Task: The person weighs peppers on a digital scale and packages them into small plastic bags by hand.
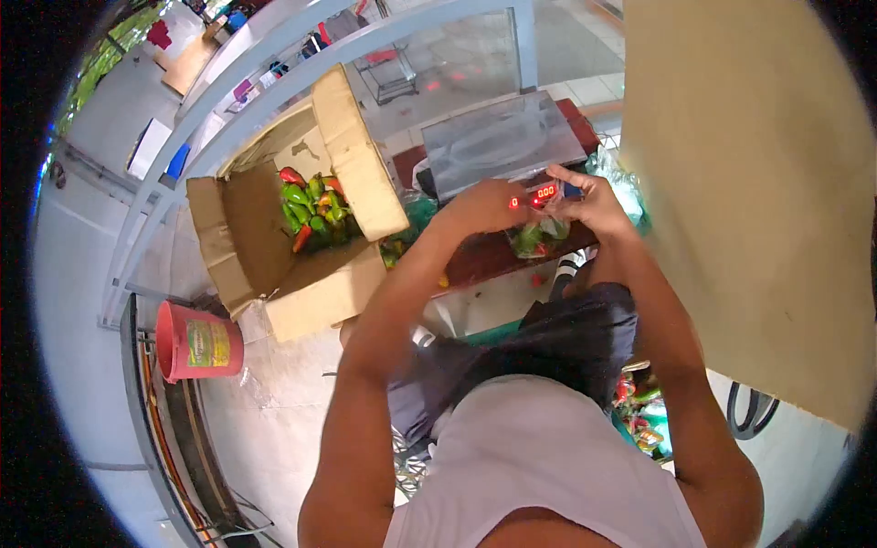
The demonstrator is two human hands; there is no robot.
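Observation:
A clear plastic bag with green and red peppers inside hangs just in front of a digital scale's metal plate. The scale's red display reads 0.00 and shows between my hands. My left hand is closed at the bag's gathered top, its fingertips partly hidden. On the other side, my right hand pinches the bag's neck, its index finger raised toward the display. A small dark blue patch beside the right fingers cannot be made out.
An open cardboard box holding green and red peppers stands to the left. Below it is a pink bucket. A large cardboard panel blocks the right side. Bagged peppers lie by my right leg. Metal rails run behind.

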